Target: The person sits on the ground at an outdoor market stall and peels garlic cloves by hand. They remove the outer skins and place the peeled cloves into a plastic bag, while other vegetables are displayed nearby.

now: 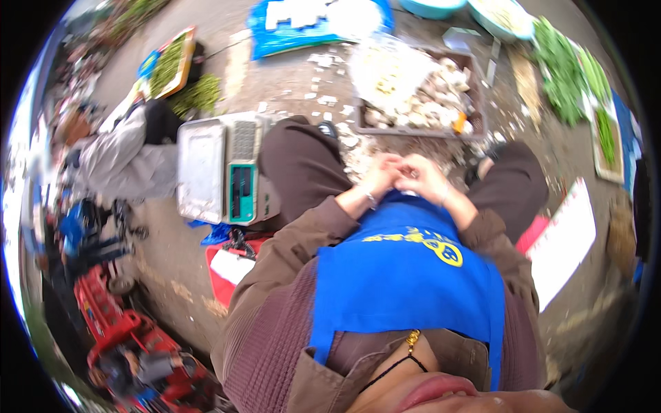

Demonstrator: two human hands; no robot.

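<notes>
My left hand [383,173] and my right hand [421,173] meet above the lap, at the upper edge of a blue apron [408,289]. Their fingers are curled and touch each other. Blur and overlap hide whatever may be between the fingertips. Just beyond them stands a brown plastic crate [413,133] of garlic bulbs [444,90]. A clear plastic bag [392,72] with pale peeled cloves lies over the crate's left part. An orange object [459,123] rests at its near right corner. Garlic skins [356,160] are scattered on the ground between the knees.
A digital scale [242,170] stands by the left knee, near a crouching person in grey [124,155]. Red container [219,279] lies behind it. Blue plastic sheet [294,38], basins [501,20] and leafy greens [560,72] lie ahead; a white board [563,248] is at right.
</notes>
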